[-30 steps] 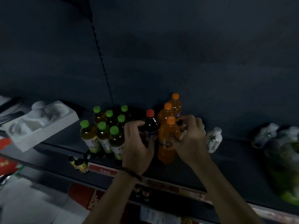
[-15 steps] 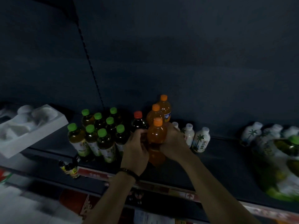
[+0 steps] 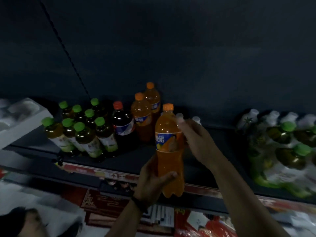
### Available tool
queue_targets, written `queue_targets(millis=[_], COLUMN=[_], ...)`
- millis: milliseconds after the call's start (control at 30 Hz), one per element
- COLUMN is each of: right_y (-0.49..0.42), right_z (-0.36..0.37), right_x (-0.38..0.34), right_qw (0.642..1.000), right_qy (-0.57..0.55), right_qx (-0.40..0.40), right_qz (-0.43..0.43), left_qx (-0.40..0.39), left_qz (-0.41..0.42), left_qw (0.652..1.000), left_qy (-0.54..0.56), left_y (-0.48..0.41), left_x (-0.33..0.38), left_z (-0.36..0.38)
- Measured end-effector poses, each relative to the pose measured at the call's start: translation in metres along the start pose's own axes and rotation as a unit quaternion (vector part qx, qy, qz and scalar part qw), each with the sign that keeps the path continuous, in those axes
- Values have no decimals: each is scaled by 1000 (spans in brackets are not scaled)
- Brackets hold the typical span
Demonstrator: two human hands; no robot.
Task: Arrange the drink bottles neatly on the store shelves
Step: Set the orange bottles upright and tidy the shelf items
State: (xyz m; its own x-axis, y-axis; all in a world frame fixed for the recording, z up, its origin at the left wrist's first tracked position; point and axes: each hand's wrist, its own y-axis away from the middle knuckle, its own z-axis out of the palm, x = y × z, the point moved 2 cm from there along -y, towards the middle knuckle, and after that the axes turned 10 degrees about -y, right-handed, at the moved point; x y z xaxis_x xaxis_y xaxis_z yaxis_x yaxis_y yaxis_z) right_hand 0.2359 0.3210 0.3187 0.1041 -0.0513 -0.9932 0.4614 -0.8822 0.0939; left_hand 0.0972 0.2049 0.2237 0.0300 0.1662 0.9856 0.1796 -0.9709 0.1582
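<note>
I hold an orange soda bottle (image 3: 169,134) upright in front of the dark shelf (image 3: 130,156), lifted off it. My left hand (image 3: 152,182) grips its lower body. My right hand (image 3: 198,139) wraps the upper part at label height, somewhat blurred. Two more orange soda bottles (image 3: 142,120) stand at the back of the shelf, one behind the other. A cola bottle (image 3: 122,122) with a red cap stands to their left. Left of the cola, several green-capped tea bottles (image 3: 82,130) stand in rows.
Small white bottles (image 3: 196,119) stand behind my right hand. A shrink-wrapped pack of green-capped bottles (image 3: 287,151) lies at the right, more white bottles (image 3: 253,115) behind it. A white foam tray (image 3: 22,120) sits at the left. Red boxes (image 3: 102,202) fill the lower shelf.
The front orange soda bottle has come off the shelf, towards me and to the right. My left hand slid down to its lower body. The view shifted right.
</note>
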Motion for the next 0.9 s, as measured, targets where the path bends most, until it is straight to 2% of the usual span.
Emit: queue_targets(millis=[133, 333, 467, 567, 700, 900], right_y=[44, 149, 232, 281, 329, 358], right_z=[-68, -134, -163, -181, -203, -252], right_x=[27, 61, 79, 97, 132, 196], right_qw=[991, 975, 963, 951, 935, 913], right_qy=[-101, -177, -135, -82, -44, -15], right_qx=[3, 114, 229, 286, 325, 365], right_qz=[89, 71, 54, 87, 138, 183], left_qx=[-78, -187, -277, -327, -353, -339], left_qz=[-39, -55, -21, -7, 8, 21], left_qw=[996, 980, 957, 938, 919, 903], left_qy=[10, -47, -84, -117, -172, -262], left_y=[13, 36, 62, 78, 99, 110], left_x=[-8, -15, -25, -41, -60, -103], left_z=[46, 131, 200, 249, 299, 370])
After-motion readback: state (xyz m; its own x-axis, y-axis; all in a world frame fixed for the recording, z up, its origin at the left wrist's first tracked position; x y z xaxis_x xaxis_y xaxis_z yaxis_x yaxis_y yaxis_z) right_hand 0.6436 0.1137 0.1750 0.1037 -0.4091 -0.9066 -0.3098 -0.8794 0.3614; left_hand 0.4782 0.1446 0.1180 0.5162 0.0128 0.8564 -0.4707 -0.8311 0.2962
